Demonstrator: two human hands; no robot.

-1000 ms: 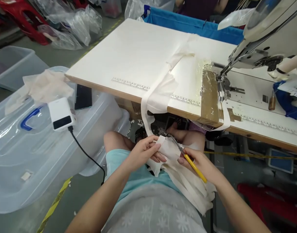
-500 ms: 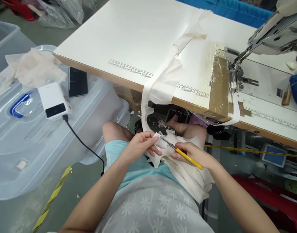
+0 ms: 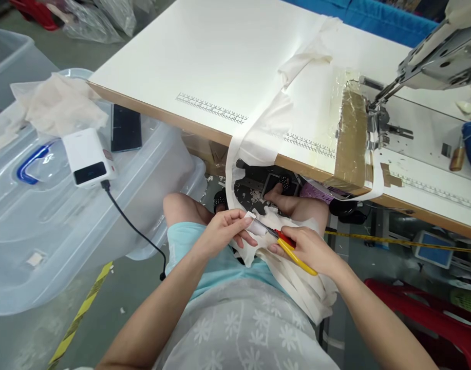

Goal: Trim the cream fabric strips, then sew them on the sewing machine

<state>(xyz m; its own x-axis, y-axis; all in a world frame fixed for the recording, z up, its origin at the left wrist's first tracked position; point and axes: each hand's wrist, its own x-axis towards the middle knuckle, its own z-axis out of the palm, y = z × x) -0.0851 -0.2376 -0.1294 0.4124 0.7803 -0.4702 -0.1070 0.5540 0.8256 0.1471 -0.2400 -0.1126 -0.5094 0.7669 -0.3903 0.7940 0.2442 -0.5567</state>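
My left hand pinches the end of a white fabric strip above my lap. In my right hand is a pair of scissors with yellow and red handles, its blades pointing left at the strip close to my left fingertips. Whether the blades touch the cloth I cannot tell. Cream fabric lies heaped over my right thigh, under the scissors. From the table edge a long pale band hangs down in a loop toward my left hand.
A sewing machine stands on the white table at the right, beside a taped brown block. On the left, a clear plastic bin carries a white power bank, a dark phone and crumpled cloth. A red stool sits lower right.
The scissors' handles have spread, so the red one now shows above the yellow one, which has tilted slightly downward. My left hand keeps its pinch on the strip. The view has shifted slightly.
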